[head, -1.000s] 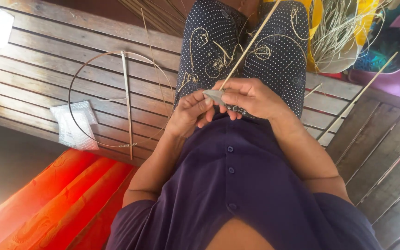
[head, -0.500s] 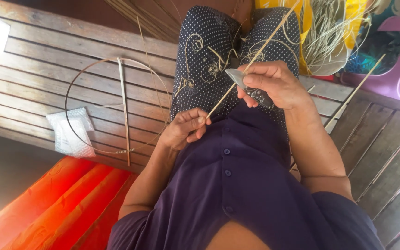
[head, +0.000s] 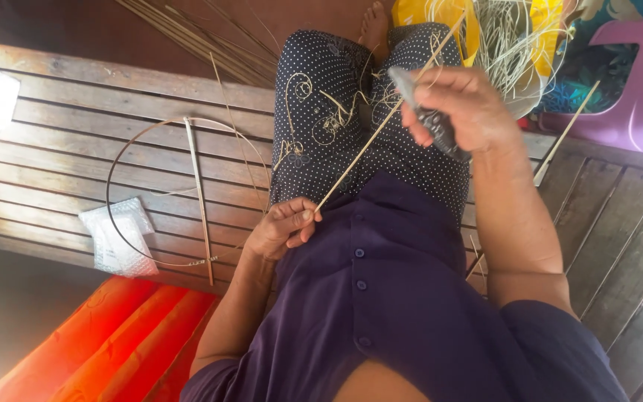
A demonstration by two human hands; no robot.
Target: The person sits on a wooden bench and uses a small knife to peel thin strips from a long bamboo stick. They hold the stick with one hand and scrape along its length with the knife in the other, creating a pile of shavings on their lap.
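A long thin pale bamboo strip (head: 381, 126) runs on a slant across the person's lap, its lower end pinched between thumb and fingers of the left hand (head: 284, 227), which is closed on it just above the dark purple buttoned shirt (head: 388, 298); the strip rises up and to the right, over the dark blue white-dotted trousers (head: 321, 97), and passes beside the right hand (head: 463, 108); that right hand is raised over the right knee, fingers wrapped firmly round a small knife with a dark handle and a grey blade (head: 422, 108), the blade end pointing up and left, close to the strip; whether blade and strip touch cannot be told; pale curled shavings (head: 336, 104) lie on the trousers between the two hands; a bare foot (head: 373, 22) shows beyond the knees.

The person sits on a weathered slatted wooden bench (head: 76, 97); to the left on its slats lies a thin round wire hoop (head: 180, 193) with a straight pale stick (head: 199, 201) laid across it; a small clear plastic bag (head: 117, 238) lies at the hoop's lower left edge; a bundle of thin brown sticks (head: 202, 37) lies beyond the bench; a heap of pale stringy fibres (head: 507, 45) sits past the right hand, by a purple plastic chair (head: 641, 89); an orange-red ribbed mat (head: 106, 342) lies below the bench at the lower left.
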